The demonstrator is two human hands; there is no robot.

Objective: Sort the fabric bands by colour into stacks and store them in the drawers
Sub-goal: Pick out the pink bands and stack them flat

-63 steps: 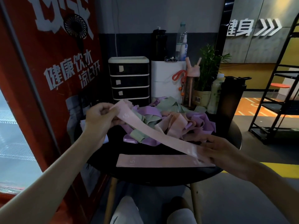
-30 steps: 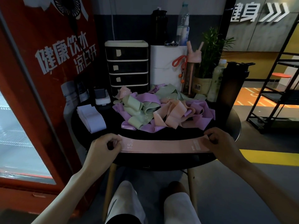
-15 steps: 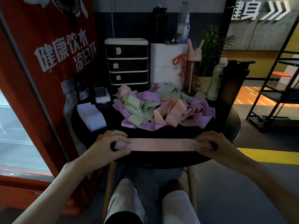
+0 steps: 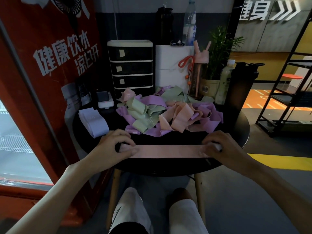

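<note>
Lifted two seconds ago, the pink band point(image 4: 168, 151) now lies flat at the table's point(image 4: 236, 130) 6 o'clock edge. It may sit on a second pink one, but the edges are too dim to split. Left hand point(image 4: 116, 146) pinches its 9 o'clock end and right hand point(image 4: 219, 146) its 3 o'clock end, curled fingers covering both tips. Mixed band pile point(image 4: 168, 114) at centre, white stack point(image 4: 94, 121) at 9. Drawers point(image 4: 131, 68) at 11, lowest one masked by the pile. Dark tumbler point(image 4: 239, 92) at 2, plant point(image 4: 219, 53) behind.
</note>
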